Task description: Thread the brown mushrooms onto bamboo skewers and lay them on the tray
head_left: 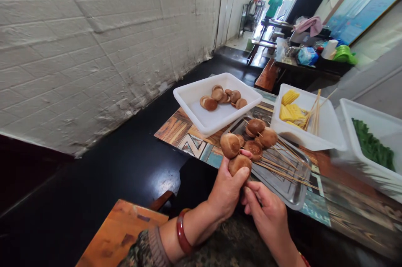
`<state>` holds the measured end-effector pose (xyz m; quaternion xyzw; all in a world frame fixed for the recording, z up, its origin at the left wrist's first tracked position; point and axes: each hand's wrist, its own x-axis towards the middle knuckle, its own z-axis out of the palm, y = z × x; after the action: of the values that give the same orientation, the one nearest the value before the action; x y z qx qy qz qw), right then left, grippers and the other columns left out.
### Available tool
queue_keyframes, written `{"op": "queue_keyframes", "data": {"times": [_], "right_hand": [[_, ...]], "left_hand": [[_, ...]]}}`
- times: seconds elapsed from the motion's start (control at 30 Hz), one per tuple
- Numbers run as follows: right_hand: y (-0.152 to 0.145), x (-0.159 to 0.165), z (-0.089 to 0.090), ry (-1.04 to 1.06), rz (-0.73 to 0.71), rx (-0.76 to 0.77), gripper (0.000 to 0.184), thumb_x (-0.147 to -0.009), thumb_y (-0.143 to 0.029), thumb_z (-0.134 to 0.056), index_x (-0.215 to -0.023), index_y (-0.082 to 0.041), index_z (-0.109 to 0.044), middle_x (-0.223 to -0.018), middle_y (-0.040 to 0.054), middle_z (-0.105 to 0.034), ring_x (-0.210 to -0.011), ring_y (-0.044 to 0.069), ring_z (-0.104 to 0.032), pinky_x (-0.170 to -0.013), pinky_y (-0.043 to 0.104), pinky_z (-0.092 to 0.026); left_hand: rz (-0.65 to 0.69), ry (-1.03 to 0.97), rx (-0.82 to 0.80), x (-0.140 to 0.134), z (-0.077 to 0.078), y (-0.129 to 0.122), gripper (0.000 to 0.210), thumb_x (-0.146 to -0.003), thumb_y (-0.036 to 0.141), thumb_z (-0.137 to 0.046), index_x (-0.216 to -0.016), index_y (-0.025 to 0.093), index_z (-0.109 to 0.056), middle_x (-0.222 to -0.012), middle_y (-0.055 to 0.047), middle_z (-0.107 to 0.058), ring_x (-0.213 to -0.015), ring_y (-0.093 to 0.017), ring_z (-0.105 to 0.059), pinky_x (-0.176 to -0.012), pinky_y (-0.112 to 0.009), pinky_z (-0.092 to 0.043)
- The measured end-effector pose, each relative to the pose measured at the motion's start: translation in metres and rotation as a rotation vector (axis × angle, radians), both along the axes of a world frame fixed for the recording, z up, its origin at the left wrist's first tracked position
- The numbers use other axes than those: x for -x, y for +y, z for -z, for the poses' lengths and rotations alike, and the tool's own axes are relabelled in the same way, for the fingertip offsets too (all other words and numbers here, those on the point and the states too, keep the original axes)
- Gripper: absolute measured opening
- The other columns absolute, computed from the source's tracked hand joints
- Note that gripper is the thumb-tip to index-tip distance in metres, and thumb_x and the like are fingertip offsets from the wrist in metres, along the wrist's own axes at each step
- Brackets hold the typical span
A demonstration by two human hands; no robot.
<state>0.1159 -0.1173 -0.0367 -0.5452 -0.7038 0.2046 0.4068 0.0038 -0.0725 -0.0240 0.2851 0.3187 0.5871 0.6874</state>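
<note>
My left hand (224, 189) is closed around a brown mushroom (240, 165). A second mushroom cap (230, 145) sits just above it, apparently on the same stick. Below, the fingers of my right hand (268, 208) pinch the lower end of a thin skewer, which is mostly hidden by the hands. Right behind them lies a metal tray (297, 200), where skewered mushrooms (266, 137) rest with their bamboo sticks (282, 170) pointing right. Farther back, a white plastic bin (201, 122) holds several loose mushrooms (209, 103).
To the right, one white bin (334, 143) contains corn pieces (292, 112) and bare sticks; another (348, 133) holds green vegetables (373, 143). A wooden stool (122, 229) stands at lower left, beside a white brick-patterned wall (109, 49). A person (275, 3) stands near the far doorway.
</note>
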Motion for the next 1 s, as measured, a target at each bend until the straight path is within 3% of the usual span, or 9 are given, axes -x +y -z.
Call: {"op": "queue_keyframes", "data": {"times": [0.23, 0.47, 0.7, 1.0], "right_hand": [[-0.016, -0.004, 0.008, 0.150, 0.003, 0.248, 0.034, -0.102, -0.036, -0.041, -0.078, -0.021, -0.059, -0.056, -0.0047, -0.057, -0.040, 0.010, -0.055, -0.041, 0.018, -0.045], [-0.013, 0.000, 0.012, 0.099, 0.073, 0.171, 0.035, -0.100, -0.035, -0.044, -0.070, -0.021, -0.056, -0.054, -0.0047, -0.050, -0.045, 0.011, -0.050, -0.041, 0.019, -0.038], [-0.006, 0.004, 0.006, 0.083, 0.071, 0.096, 0.034, -0.099, -0.029, -0.044, -0.066, -0.022, -0.052, -0.054, -0.0049, -0.050, -0.046, 0.011, -0.050, -0.046, 0.020, -0.039], [-0.003, 0.000, 0.006, 0.120, -0.003, 0.204, 0.027, -0.100, -0.027, -0.043, -0.076, -0.021, -0.056, -0.058, -0.0052, -0.050, -0.043, 0.009, -0.045, -0.044, 0.020, -0.037]], "left_hand": [[-0.019, -0.039, -0.011, -0.002, 0.001, -0.002, 0.030, -0.082, 0.028, -0.069, -0.110, 0.021, -0.063, -0.115, -0.007, -0.063, -0.107, -0.021, -0.057, -0.102, -0.036, -0.039], [-0.020, -0.060, -0.009, -0.006, 0.004, 0.000, 0.024, -0.084, 0.028, -0.066, -0.107, 0.021, -0.063, -0.111, -0.007, -0.063, -0.106, -0.021, -0.056, -0.102, -0.036, -0.039], [0.004, -0.038, -0.022, -0.006, 0.009, -0.002, 0.025, -0.085, 0.028, -0.065, -0.109, 0.020, -0.061, -0.110, -0.007, -0.063, -0.103, -0.020, -0.056, -0.098, -0.033, -0.040], [0.010, -0.019, -0.005, 0.000, 0.005, 0.003, 0.031, -0.081, 0.030, -0.070, -0.109, 0.018, -0.064, -0.115, -0.008, -0.065, -0.108, -0.021, -0.057, -0.098, -0.033, -0.041]]}}
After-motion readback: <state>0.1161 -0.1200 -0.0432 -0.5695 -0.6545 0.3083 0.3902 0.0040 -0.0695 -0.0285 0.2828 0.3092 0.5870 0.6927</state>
